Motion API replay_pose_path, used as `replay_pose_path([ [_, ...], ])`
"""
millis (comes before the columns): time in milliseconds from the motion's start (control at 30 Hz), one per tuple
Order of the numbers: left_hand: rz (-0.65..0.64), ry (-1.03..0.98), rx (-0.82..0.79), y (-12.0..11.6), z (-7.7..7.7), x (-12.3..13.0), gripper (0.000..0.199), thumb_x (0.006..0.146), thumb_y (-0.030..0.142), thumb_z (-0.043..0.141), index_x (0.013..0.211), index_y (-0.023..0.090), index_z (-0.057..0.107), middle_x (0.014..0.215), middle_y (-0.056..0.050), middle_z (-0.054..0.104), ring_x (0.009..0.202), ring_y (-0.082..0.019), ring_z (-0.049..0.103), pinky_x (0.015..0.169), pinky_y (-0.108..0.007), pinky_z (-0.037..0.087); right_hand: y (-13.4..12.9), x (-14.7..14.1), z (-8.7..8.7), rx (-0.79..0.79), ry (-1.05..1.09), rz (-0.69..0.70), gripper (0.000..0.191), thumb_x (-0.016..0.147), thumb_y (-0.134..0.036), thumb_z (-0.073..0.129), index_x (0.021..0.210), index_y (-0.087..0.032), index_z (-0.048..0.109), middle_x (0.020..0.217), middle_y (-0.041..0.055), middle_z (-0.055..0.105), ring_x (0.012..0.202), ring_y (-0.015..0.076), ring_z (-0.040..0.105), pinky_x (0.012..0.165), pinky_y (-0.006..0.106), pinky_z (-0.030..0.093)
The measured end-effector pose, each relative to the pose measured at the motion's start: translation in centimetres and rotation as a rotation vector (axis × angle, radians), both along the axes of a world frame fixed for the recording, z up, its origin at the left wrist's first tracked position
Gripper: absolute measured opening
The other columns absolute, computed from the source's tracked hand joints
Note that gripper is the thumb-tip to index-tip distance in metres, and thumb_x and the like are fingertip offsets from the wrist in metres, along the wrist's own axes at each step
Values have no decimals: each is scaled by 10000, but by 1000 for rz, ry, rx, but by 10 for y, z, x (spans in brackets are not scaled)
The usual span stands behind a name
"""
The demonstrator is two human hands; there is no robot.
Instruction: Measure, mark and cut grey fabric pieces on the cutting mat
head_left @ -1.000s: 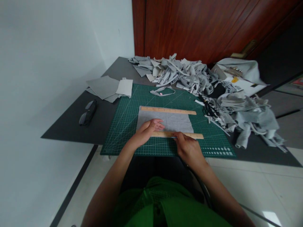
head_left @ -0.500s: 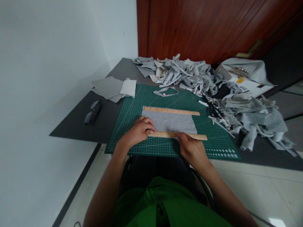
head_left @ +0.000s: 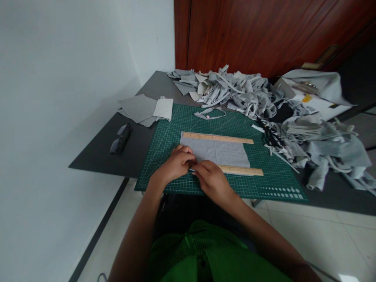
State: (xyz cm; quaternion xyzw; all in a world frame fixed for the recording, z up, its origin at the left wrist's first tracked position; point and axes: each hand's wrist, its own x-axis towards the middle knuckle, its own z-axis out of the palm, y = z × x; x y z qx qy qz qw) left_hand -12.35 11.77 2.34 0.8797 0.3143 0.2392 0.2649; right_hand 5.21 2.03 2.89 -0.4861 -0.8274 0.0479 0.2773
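A grey cloth rectangle [head_left: 219, 152] lies flat on the green cutting mat [head_left: 173, 182]. One wooden ruler [head_left: 219, 137] rests along its far edge. A second wooden ruler [head_left: 243, 170] lies along the near edge, its left part hidden by my hands. My left hand [head_left: 175, 163] is at that ruler's left end, fingers bent and pressed together on the ruler and cloth. Close beside it, my right hand [head_left: 213, 180] pinches a small thin tool, of which only a pale tip shows near the left fingers. Its kind is hidden by the fingers.
Grey fabric scraps [head_left: 243, 92] are heaped at the back and right, with a white box [head_left: 319, 106] behind. Glasses [head_left: 120, 139] and fabric pieces [head_left: 139, 107] lie on the dark table at left. A looped strip [head_left: 216, 116] lies on the mat.
My right hand has slid left along the near ruler, from around its middle to beside my left hand. The left hand stays at the ruler's left end. The view has shifted slightly.
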Motion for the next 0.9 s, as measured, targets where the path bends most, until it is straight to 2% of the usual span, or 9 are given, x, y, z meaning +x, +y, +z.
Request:
replay_pose_path([
  [300, -13, 7, -6, 1, -4, -1, 223, 874, 49, 579, 780, 224, 681, 976, -13, 625, 1003, -203, 509, 943, -359, 435, 0, -4, -6, 88, -100, 4, 330, 926, 20, 459, 1011, -151, 728, 930, 104, 693, 885, 258, 588, 804, 387, 493],
  [467, -12, 24, -17, 1, -3, -1, 227, 873, 53, 565, 767, 224, 669, 968, -20, 623, 1008, -209, 508, 944, -368, 439, 1, -4, -10, 66, -102, 24, 330, 929, 18, 451, 1040, -145, 715, 957, 108, 695, 918, 261, 589, 831, 394, 491],
  [767, -17, 46, -23, -1, 3, -1, 231, 866, 44, 566, 753, 227, 651, 963, -16, 636, 1004, -214, 508, 944, -373, 431, -3, -9, -4, 107, -263, 9, 279, 980, -27, 480, 1034, -158, 720, 977, 122, 706, 907, 270, 585, 803, 404, 479],
  [900, -33, 41, -40, -1, 4, -1, 240, 904, 69, 566, 756, 230, 664, 963, -12, 644, 1010, -216, 505, 952, -375, 422, -7, -4, -2, 101, -277, -14, 253, 993, -42, 505, 1034, -162, 725, 998, 125, 722, 915, 270, 605, 819, 403, 491],
])
